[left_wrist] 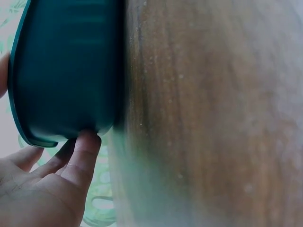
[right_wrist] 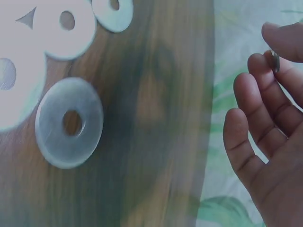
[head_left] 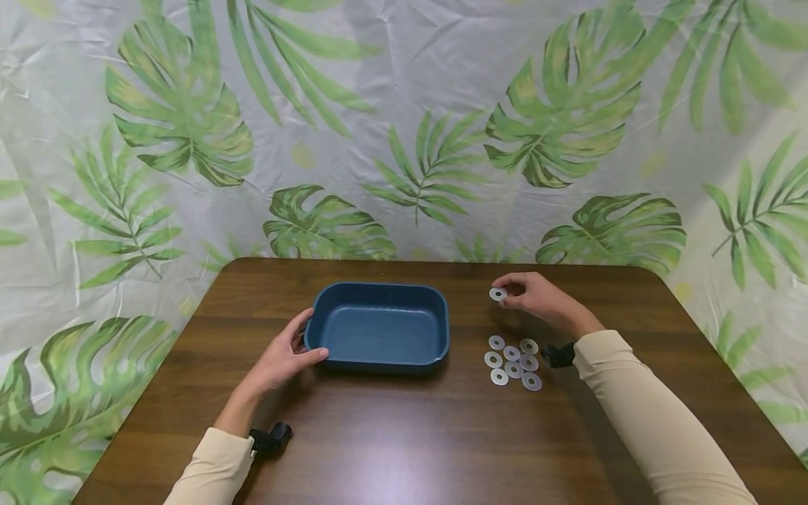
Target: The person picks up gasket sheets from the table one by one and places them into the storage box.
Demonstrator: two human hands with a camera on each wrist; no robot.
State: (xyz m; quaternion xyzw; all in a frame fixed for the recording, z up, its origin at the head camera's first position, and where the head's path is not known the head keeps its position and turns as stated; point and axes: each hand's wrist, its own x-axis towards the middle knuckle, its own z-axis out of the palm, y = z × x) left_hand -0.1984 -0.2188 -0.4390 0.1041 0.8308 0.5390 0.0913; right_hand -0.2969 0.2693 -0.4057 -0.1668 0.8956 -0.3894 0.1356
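While my left hand steadies the blue tray by its near left corner, thumb curled against the outer wall and fingers round the short end, my right hand hovers above the wooden table, well clear of the tray's right side, pinching a single washer between thumb and fingertips. From the right wrist view I see only the edge of that washer nipped at the fingertips, the other fingers relaxed and spread. The remaining washers lie flat in a loose cluster on the table just beside my right wrist, some touching or overlapping; I count about seven, though the overlap makes that unsure. I judge these discs to be thin, stiff and light, most likely metal or hard plastic, smooth-faced and therefore slippery. Lying flat on the wood they give little to catch, so I would tip one up at its rim or slide it off a neighbour before pinching it across the edge, as the held one is now. The tray looks like rigid plastic, empty and light enough to skid if nudged, which is why a hand on its corner seems wise.
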